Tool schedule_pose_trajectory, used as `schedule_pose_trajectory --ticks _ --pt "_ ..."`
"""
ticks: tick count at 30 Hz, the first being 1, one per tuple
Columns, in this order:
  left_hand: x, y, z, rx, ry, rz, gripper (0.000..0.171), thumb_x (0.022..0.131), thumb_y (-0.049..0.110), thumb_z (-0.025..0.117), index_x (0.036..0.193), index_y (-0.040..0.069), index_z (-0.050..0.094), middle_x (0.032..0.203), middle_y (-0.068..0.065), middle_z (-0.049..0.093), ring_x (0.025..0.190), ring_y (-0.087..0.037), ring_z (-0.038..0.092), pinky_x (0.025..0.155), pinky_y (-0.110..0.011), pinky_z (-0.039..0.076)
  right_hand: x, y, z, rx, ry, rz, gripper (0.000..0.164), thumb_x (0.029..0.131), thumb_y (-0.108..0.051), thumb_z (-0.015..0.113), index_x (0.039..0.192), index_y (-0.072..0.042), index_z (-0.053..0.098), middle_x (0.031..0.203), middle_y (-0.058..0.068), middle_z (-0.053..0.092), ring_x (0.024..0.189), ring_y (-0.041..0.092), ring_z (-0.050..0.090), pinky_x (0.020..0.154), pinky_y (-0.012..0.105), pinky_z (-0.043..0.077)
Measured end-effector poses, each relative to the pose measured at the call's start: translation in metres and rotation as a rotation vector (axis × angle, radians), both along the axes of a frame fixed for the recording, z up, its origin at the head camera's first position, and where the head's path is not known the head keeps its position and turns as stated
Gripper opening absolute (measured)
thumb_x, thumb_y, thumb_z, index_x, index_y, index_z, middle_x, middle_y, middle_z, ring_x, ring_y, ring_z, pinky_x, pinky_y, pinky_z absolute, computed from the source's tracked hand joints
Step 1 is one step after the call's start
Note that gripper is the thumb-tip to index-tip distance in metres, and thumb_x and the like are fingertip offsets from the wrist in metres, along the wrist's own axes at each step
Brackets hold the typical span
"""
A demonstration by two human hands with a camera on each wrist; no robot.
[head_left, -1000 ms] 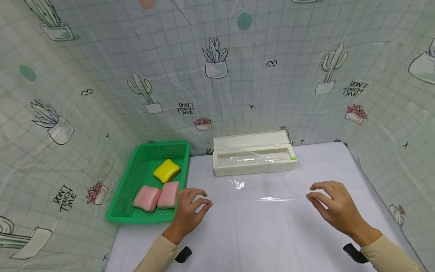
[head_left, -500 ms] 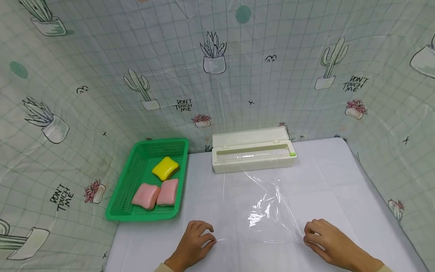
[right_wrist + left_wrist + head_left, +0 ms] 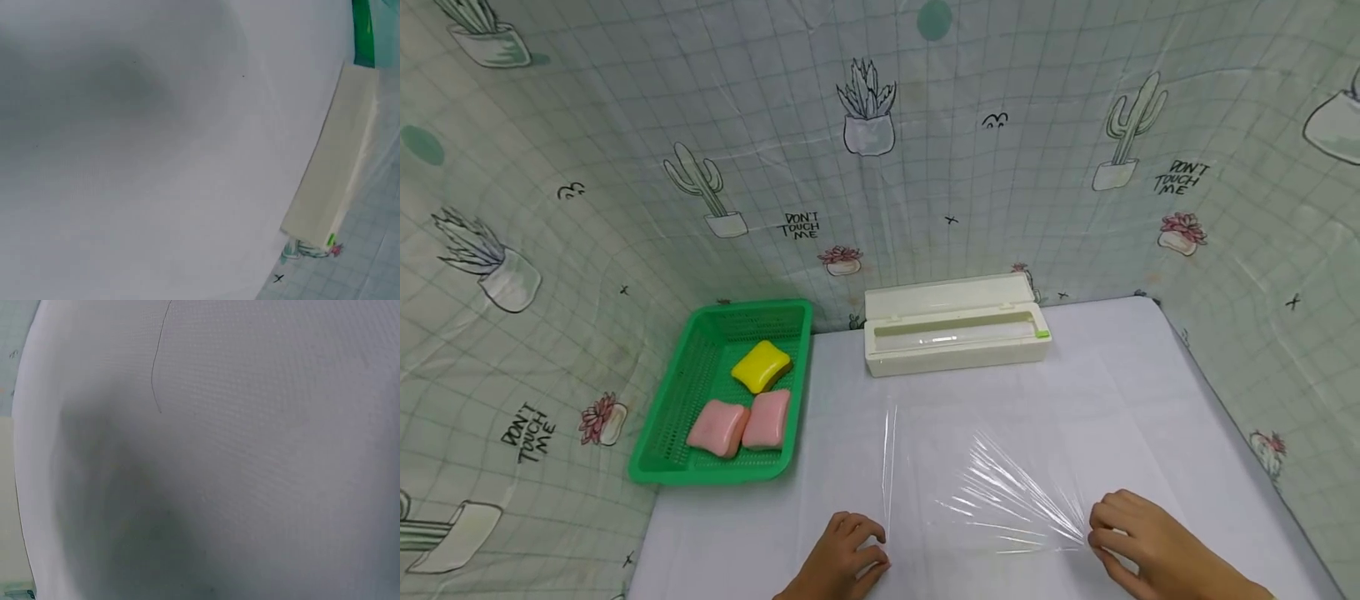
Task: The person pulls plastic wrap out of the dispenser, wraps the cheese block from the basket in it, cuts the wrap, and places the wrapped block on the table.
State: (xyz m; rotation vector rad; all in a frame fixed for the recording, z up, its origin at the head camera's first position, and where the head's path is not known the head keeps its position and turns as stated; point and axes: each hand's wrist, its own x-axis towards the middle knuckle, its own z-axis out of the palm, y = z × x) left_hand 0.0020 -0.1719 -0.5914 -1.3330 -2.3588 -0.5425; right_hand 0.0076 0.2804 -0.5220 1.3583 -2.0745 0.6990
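A sheet of clear cling film (image 3: 1011, 487) stretches between both hands over the white tabletop, creased into bright streaks that fan out from its right corner. My left hand (image 3: 846, 557) pinches the near left corner between thumb and fingers. At the near right corner, my right hand (image 3: 1138, 542) pinches the bunched film. Behind the sheet stands a long white cling film dispenser box (image 3: 955, 358), its lid raised and a film roll (image 3: 940, 339) lying inside. Neither wrist view catches the hands; the box (image 3: 334, 156) also appears at the right of the right wrist view.
To the left sits a green plastic basket (image 3: 658, 450) holding a yellow pillow-shaped soap bar (image 3: 762, 367) and two pink ones (image 3: 718, 427). A curtain printed with cacti (image 3: 910, 183) rises along the back and sides of the white-covered table (image 3: 1112, 383).
Both hands have come down toward the near edge, drawing the film away from the dispenser box. Film no longer visibly spans to the box front, and creases now gather toward the right hand.
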Motion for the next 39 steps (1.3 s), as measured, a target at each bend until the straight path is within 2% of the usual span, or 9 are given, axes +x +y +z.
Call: schedule_pose_trajectory --ticks 4,7,13,17,24,27,30,36,39 --pt "0.0 0.001 0.001 -0.006 -0.011 -0.002 0.027 0.068 0.026 0.101 0.078 0.027 0.075 0.103 0.01 0.063 0.098 -0.009 0.056 0.089 -0.03 0.045 0.0 -0.003 0.009 -0.036 0.065 0.043 0.028 0.104 -0.012 0.05 0.08 -0.015 0.065 0.083 -0.008 0.053 0.078 0.007 0.046 0.07 0.017 0.037" --pt "0.001 0.002 0.001 -0.01 -0.024 -0.007 0.027 0.07 0.026 0.1 0.078 0.027 0.075 0.103 0.009 0.063 0.098 -0.01 0.056 0.089 -0.03 0.046 0.002 -0.001 0.004 -0.025 0.068 0.042 0.028 0.103 -0.012 0.05 0.08 -0.015 0.064 0.084 -0.007 0.054 0.078 0.008 0.047 0.07 0.019 0.038" --pt "0.002 0.001 0.001 -0.059 -0.045 -0.007 0.024 0.071 0.027 0.099 0.079 0.027 0.076 0.105 0.009 0.064 0.1 -0.009 0.057 0.09 -0.029 0.046 0.01 0.007 -0.029 0.106 -0.032 -0.054 0.034 0.109 -0.021 0.043 0.078 -0.023 0.058 0.09 -0.012 0.048 0.082 0.003 0.041 0.073 0.018 0.035" --pt "0.002 0.003 0.0 -0.122 -0.032 -0.015 0.022 0.075 0.028 0.097 0.08 0.027 0.076 0.105 0.008 0.065 0.1 -0.01 0.059 0.09 -0.028 0.046 0.012 0.009 -0.052 0.176 -0.092 -0.105 0.041 0.113 -0.027 0.039 0.076 -0.025 0.056 0.09 -0.013 0.046 0.082 0.002 0.036 0.072 0.017 0.033" --pt "0.004 0.004 -0.001 -0.232 -0.04 -0.003 0.016 0.08 0.03 0.093 0.085 0.029 0.078 0.103 0.01 0.065 0.099 -0.008 0.059 0.091 -0.026 0.047 0.011 0.011 -0.078 0.17 -0.127 -0.133 0.045 0.115 -0.03 0.036 0.075 -0.025 0.057 0.09 -0.014 0.046 0.081 0.001 0.035 0.071 0.017 0.034" --pt "0.005 0.005 -0.001 -0.274 -0.015 -0.004 0.015 0.081 0.031 0.093 0.085 0.029 0.079 0.101 0.012 0.064 0.097 -0.007 0.058 0.089 -0.026 0.047 0.013 0.013 -0.085 0.17 -0.137 -0.155 0.049 0.115 -0.034 0.035 0.075 -0.025 0.061 0.092 -0.015 0.047 0.082 0.0 0.037 0.071 0.017 0.035" --pt "0.005 0.007 -0.001 -0.303 0.042 -0.024 0.015 0.08 0.032 0.093 0.083 0.029 0.078 0.097 0.012 0.064 0.094 -0.006 0.057 0.086 -0.024 0.048 0.015 0.014 -0.089 0.169 -0.136 -0.172 0.051 0.116 -0.036 0.035 0.076 -0.024 0.064 0.093 -0.015 0.049 0.082 0.0 0.039 0.072 0.018 0.036" --pt "0.009 0.011 0.004 -0.265 0.173 -0.076 0.021 0.076 0.031 0.091 0.08 0.028 0.071 0.096 0.013 0.064 0.092 -0.004 0.058 0.086 -0.021 0.05 0.018 0.019 -0.091 0.132 -0.141 -0.208 0.05 0.115 -0.036 0.038 0.078 -0.023 0.068 0.095 -0.013 0.056 0.082 0.002 0.042 0.071 0.017 0.038" --pt "0.011 0.011 0.006 -0.226 0.209 -0.091 0.014 0.088 0.028 0.08 0.08 0.029 0.068 0.097 0.013 0.064 0.093 -0.003 0.059 0.087 -0.021 0.049 0.019 0.022 -0.09 0.12 -0.141 -0.224 0.049 0.115 -0.036 0.039 0.078 -0.023 0.069 0.095 -0.012 0.059 0.082 0.001 0.043 0.071 0.016 0.039"
